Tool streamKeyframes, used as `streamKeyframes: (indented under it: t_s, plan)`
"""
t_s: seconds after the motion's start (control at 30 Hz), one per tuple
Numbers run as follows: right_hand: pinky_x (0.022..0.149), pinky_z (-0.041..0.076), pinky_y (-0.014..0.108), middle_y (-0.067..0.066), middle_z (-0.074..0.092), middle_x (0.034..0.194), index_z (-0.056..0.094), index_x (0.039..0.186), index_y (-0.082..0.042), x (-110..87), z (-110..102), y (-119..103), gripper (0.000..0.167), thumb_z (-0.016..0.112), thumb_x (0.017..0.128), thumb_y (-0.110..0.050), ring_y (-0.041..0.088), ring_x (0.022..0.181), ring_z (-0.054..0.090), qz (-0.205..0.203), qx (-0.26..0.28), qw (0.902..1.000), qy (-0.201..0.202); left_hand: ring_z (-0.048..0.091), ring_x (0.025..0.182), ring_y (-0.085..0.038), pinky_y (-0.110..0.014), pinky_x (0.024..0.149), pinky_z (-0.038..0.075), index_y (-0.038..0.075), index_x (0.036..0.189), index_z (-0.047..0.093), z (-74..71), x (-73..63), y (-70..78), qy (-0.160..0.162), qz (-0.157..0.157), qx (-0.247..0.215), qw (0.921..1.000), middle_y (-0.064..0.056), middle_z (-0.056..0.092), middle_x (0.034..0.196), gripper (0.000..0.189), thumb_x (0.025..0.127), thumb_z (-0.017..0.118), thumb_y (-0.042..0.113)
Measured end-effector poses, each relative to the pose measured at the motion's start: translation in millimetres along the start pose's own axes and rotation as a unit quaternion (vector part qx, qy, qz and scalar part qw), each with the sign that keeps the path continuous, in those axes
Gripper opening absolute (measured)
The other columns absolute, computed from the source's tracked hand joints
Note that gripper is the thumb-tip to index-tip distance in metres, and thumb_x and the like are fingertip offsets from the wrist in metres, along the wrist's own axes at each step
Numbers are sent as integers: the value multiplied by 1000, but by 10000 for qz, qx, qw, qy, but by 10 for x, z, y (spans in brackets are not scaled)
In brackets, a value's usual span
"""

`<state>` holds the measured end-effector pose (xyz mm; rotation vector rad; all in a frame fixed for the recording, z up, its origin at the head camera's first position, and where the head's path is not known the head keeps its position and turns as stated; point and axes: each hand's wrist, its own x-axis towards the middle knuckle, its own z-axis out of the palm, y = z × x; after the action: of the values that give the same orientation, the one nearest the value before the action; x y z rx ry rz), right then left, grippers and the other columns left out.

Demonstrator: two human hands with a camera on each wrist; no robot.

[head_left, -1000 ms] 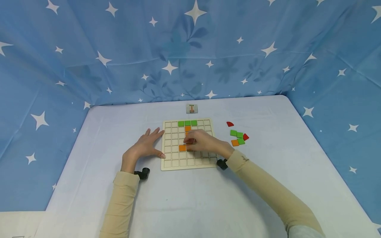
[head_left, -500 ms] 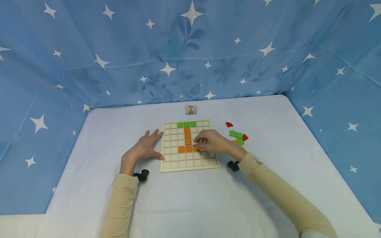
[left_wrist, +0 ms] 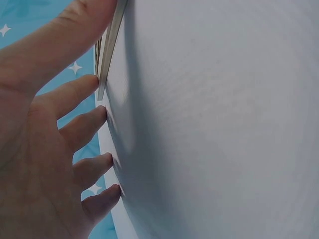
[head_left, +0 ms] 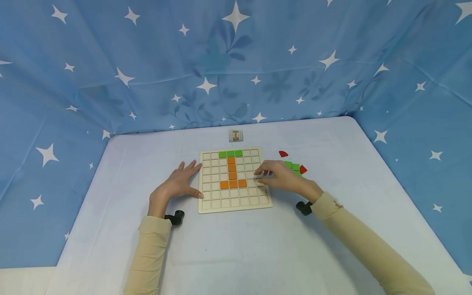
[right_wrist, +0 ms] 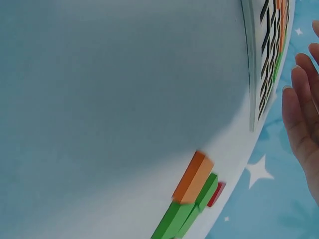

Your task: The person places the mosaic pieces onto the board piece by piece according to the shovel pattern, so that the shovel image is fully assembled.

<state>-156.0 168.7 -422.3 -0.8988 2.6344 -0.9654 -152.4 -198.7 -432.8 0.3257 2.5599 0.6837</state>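
Note:
A pale gridded board (head_left: 207,204) lies on the white table. Three green square tiles (head_left: 230,154) line its top row. Below them orange square tiles (head_left: 232,168) run down in a column and end in a row of three. My left hand (head_left: 178,183) has its fingers spread, with thumb and index finger at the board's left edge; the left wrist view shows the thumb (left_wrist: 65,40) against that edge. My right hand (head_left: 282,176) is over the board's right edge, its fingers loosely bent and nothing between them. The right wrist view shows its fingers (right_wrist: 297,109) beyond the board.
Right of the board lie loose green tiles (head_left: 296,167) and red quarter-round pieces (head_left: 283,154). A loose orange tile (right_wrist: 193,179) beside them is hidden by my right hand in the head view. A small pattern card (head_left: 235,136) lies behind the board.
My right hand has left the orange bottom row and moved right, off the tiles. The row's right orange tile now shows in full. My left hand has stayed at the board's edge.

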Motion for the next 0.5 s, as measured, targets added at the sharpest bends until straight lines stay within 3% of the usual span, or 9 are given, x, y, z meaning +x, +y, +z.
streamKeyframes:
  t_s: [0.33, 0.5]
  plan:
    - [81, 59, 42, 8, 74, 105, 77, 111, -3, -127, -101, 111, 23, 79, 89, -8, 23, 91, 66, 47, -175, 9997, 154, -5, 158, -46, -73, 123, 9, 16, 165, 25, 16, 7, -37, -24, -30, -6, 10000, -11, 9, 174, 116, 74, 92, 42]
    - [78, 58, 37, 3, 75, 104, 78, 108, -7, -209, -146, 172, 21, 80, 87, -8, 18, 89, 65, 195, -388, 9987, 265, -5, 158, -45, -71, 124, 7, 15, 165, 25, 16, 20, -32, -28, -46, 14, 10000, -11, 9, 174, 117, 74, 92, 42]
